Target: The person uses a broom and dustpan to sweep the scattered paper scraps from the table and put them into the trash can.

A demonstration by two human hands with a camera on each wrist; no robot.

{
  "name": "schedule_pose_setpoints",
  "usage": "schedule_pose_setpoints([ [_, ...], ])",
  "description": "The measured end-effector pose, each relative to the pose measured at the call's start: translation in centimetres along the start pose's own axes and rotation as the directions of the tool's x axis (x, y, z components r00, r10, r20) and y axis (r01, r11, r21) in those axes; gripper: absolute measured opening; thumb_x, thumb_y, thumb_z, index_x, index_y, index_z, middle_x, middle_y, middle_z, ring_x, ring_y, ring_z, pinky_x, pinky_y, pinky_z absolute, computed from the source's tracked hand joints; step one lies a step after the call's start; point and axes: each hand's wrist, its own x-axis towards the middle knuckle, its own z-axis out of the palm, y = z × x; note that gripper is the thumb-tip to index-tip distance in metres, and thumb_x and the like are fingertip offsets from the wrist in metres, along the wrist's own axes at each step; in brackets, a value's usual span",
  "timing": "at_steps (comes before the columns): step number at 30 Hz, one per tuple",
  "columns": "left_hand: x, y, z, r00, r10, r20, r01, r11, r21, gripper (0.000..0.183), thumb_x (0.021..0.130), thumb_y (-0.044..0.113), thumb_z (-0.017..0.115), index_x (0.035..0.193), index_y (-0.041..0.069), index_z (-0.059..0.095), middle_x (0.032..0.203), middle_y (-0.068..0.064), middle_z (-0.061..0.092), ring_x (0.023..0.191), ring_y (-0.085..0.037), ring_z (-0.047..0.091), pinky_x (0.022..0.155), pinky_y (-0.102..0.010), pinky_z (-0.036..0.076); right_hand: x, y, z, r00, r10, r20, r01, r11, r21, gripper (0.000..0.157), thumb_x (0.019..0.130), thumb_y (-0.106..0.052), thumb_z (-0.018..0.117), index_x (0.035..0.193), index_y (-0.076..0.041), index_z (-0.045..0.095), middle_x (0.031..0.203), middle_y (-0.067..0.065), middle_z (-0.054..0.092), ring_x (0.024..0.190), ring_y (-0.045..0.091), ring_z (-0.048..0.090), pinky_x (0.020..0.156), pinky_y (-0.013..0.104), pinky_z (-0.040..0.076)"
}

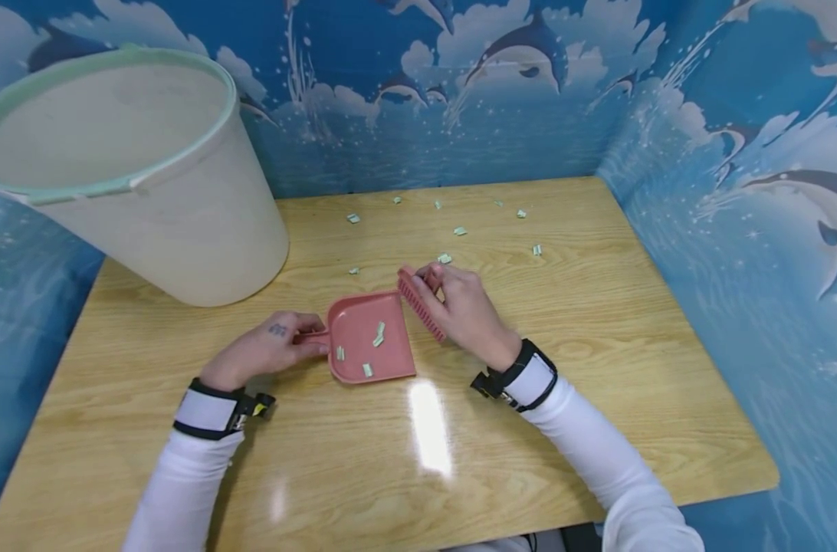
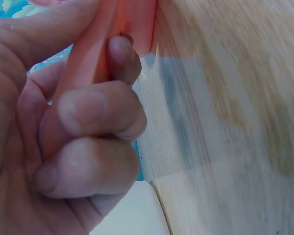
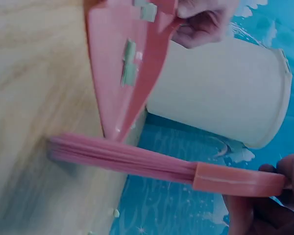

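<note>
A pink dustpan (image 1: pixel 363 314) lies on the wooden table with several pale green paper scraps (image 1: pixel 379 334) in it. My left hand (image 1: pixel 270 349) grips its handle (image 2: pixel 83 63), fingers curled round it in the left wrist view. My right hand (image 1: pixel 470 314) holds a pink hand brush (image 1: pixel 421 307) just right of the dustpan's open edge. In the right wrist view the brush's bristles (image 3: pixel 122 154) reach down to the tabletop, close to a corner of the pan. One scrap (image 1: pixel 444 259) lies just beyond the right hand's fingers.
A tall whitish bin (image 1: pixel 205 222) with a green rim stands at the table's back left. More scraps (image 1: pixel 460 231) are scattered over the back of the wooden table (image 1: pixel 563 368). Dolphin-patterned blue walls (image 1: pixel 460 146) border the back and sides.
</note>
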Motion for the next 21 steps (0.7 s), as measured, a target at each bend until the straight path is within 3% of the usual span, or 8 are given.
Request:
schedule_pose_setpoints([
  [9, 0.0, 0.1, -0.1, 1.000, -0.001, 0.005, 0.001, 1.000, 0.013, 0.021, 0.096, 0.025, 0.063, 0.112, 0.012, 0.067, 0.096, 0.000, 0.067, 0.080, -0.015, 0.057, 0.071, -0.035, 0.053, 0.2, -1.3, 1.8, 0.994, -0.073, 0.085, 0.073, 0.997, 0.002, 0.014, 0.098, -0.014, 0.057, 0.100, -0.004, 0.067, 0.078, -0.003, 0.061, 0.066, 0.005, 0.052, 0.055, 0.021, 0.049],
  [21, -0.1, 0.4, -0.3, 1.000, 0.013, 0.009, -0.013, 1.000, 0.022, 0.020, 0.096, 0.023, 0.063, 0.110, 0.010, 0.067, 0.090, 0.000, 0.067, 0.075, -0.014, 0.056, 0.066, -0.034, 0.052, 0.8, -3.9, 3.6, 0.981, -0.105, 0.162, 0.093, 0.992, 0.082, 0.019, 0.099, -0.016, 0.056, 0.081, -0.010, 0.059, 0.061, -0.004, 0.048, 0.052, 0.005, 0.045, 0.045, 0.019, 0.041],
])
